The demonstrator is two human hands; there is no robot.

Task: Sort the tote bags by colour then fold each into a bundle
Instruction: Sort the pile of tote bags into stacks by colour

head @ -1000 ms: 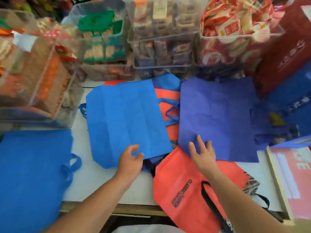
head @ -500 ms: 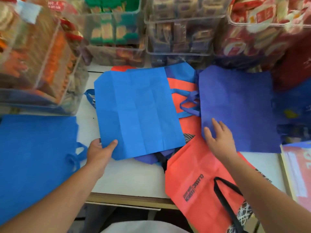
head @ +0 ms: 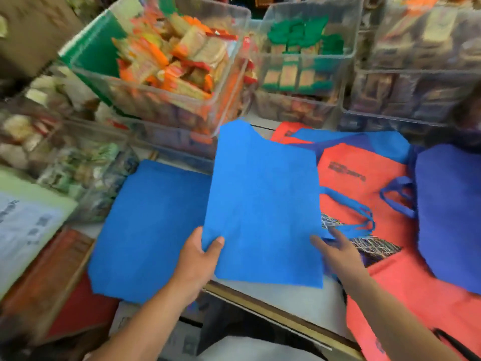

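- Head view: the left hand (head: 197, 259) is pinching the near-left edge of a light blue tote bag (head: 263, 204), thumb on top. The bag is hanging partly raised over the white table (head: 299, 295).
- The right hand (head: 338, 254) is reaching to the bag's right edge with fingers stretched out. Blur is hiding whether it is gripping.
- Sorting appears to be the step in hand: a second light blue tote (head: 153, 225) is lying just left, partly under the held one.
- The next move is probably laying the held bag squarely on that one, clear of the orange totes (head: 364, 175) and the dark blue tote (head: 450, 212).
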